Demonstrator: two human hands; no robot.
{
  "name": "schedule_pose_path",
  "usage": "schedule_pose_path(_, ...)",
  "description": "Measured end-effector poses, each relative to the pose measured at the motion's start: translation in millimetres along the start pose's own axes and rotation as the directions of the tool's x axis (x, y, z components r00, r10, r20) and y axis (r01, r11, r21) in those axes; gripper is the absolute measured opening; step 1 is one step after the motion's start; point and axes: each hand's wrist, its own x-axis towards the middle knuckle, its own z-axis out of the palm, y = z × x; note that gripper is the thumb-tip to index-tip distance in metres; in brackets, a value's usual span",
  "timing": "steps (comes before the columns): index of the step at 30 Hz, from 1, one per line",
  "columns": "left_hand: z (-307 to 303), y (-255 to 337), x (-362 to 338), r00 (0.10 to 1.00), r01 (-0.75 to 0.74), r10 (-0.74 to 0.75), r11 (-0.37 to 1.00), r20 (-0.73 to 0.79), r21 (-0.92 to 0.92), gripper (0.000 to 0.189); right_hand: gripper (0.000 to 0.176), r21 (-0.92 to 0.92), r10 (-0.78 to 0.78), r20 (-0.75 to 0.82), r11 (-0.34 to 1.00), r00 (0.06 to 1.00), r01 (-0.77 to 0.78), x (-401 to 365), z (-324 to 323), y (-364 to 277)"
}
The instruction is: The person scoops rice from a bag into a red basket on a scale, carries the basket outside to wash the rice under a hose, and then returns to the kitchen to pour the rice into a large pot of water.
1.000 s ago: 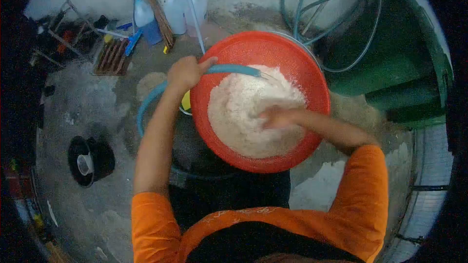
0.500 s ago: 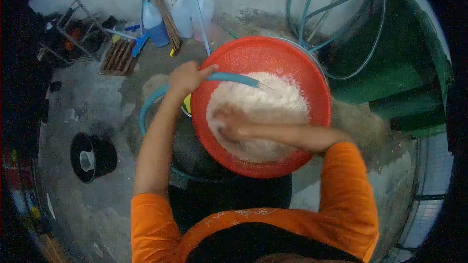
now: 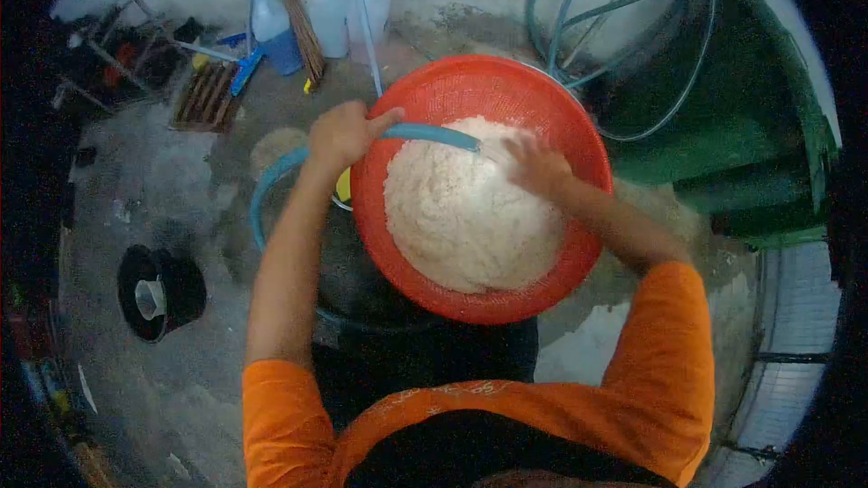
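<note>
A red perforated basket (image 3: 583,149) holds a heap of white, grainy stuff (image 3: 466,226) whose exact kind I cannot make out. My left hand (image 3: 344,137) is closed around a blue-green hose (image 3: 420,132) at the basket's left rim. The hose end lies over the heap, and water seems to run from it. At the heap's upper right is my right hand (image 3: 541,165), fingers spread and slightly blurred, touching the white stuff beside the hose end. Beneath the basket stands a dark round tub (image 3: 348,258), mostly hidden.
A black bucket (image 3: 188,289) with a white container inside stands at left. Plastic jugs (image 3: 330,18), a stick broom (image 3: 297,23) and a blue squeegee (image 3: 246,72) line the back wall. A coiled hose (image 3: 701,54) hangs by a large green container (image 3: 633,167) at right.
My right hand has swept from the heap's left side to its upper right, and its fingers have spread. My left hand still holds the hose over the basket. The view has shifted slightly.
</note>
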Motion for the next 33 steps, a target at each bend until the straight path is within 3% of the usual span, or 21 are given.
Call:
schedule_pose_path(2,1,3,-2,1.0,-0.003,0.004,1.0,0.022,-0.029,0.073,0.076,-0.368,-0.159,0.112,0.91,0.981,0.189,-28,30,12)
schedule_pose_path(3,1,3,-2,1.0,-0.009,0.009,1.0,0.009,-0.02,0.073,0.076,-0.377,-0.156,0.119,0.907,0.98,0.19,-46,7,-3)
schedule_pose_path(4,1,2,-1,1.0,-0.013,0.013,1.0,-0.008,-0.004,0.073,0.069,-0.13,-0.201,0.185,0.965,0.962,0.226,-65,-43,-33)
schedule_pose_path(5,1,2,0,1.0,-0.011,0.011,1.0,-0.008,-0.006,0.073,0.064,0.141,-0.227,0.233,0.97,0.945,0.199,-48,-22,-16)
schedule_pose_path(7,1,2,1,0.999,-0.003,0.004,1.0,0.04,-0.019,0.072,0.055,0.632,-0.279,0.328,0.775,0.903,0.009,-14,16,16)
schedule_pose_path(9,0,2,-1,1.0,-0.014,0.015,1.0,0.028,-0.027,0.073,0.046,0.483,-0.087,0.114,0.875,0.99,0.021,24,22,21)
schedule_pose_path(10,0,2,-1,0.999,-0.027,0.028,0.999,0.015,-0.033,0.073,0.041,0.253,0.056,0.014,0.966,0.998,-0.058,44,20,12)
schedule_pose_path(12,1,0,2,1.0,-0.026,0.027,0.998,0.011,-0.051,0.073,0.033,0.525,0.0,-0.247,0.841,0.969,0.134,72,44,-1)
schedule_pose_path(17,3,-2,6,0.999,-0.035,0.037,0.996,0.028,-0.077,0.074,0.047,0.425,0.091,-0.209,0.905,0.974,0.007,47,40,-151)
schedule_pose_path(19,5,-2,9,1.0,-0.014,0.015,0.996,0.013,-0.09,0.074,0.055,0.331,-0.19,-0.158,0.914,0.969,0.234,-1,46,-162)
schedule_pose_path(21,4,-2,8,1.0,-0.015,0.016,0.996,0.01,-0.088,0.073,0.06,0.278,-0.557,-0.087,0.783,0.826,0.557,-40,15,-144)
schedule_pose_path(23,4,-3,6,1.0,-0.017,0.018,0.996,0.01,-0.086,0.072,0.064,0.261,-0.686,0.07,0.713,0.724,0.651,-52,-18,-120)
schedule_pose_path(24,5,-4,7,1.0,-0.019,0.021,0.995,0.018,-0.101,0.071,0.066,0.219,-0.667,0.154,0.743,0.729,0.633,-46,-30,-108)
schedule_pose_path(27,0,-2,1,0.999,-0.022,0.025,0.995,0.03,-0.1,0.069,0.073,-0.031,-0.424,0.233,0.896,0.875,0.442,-15,-36,-69)
schedule_pose_path(29,-3,-1,0,0.999,-0.022,0.025,0.997,0.042,-0.08,0.068,0.077,-0.081,-0.28,0.131,0.953,0.951,0.292,-2,-39,-34)
schedule_pose_path(30,-2,-2,1,0.999,-0.027,0.029,0.997,0.022,-0.076,0.068,0.071,-0.118,-0.282,0.005,0.952,0.959,0.281,-1,-21,-11)
schedule_pose_path(31,-1,-4,1,0.999,-0.034,0.034,0.997,0.001,-0.074,0.068,0.071,-0.12,-0.283,0.004,0.952,0.959,0.281,-4,-17,-8)
schedule_pose_path(33,1,-7,5,0.999,-0.046,0.048,0.993,0.01,-0.108,0.068,0.058,0.007,0.09,0.023,0.996,0.996,-0.09,-18,-1,-1)
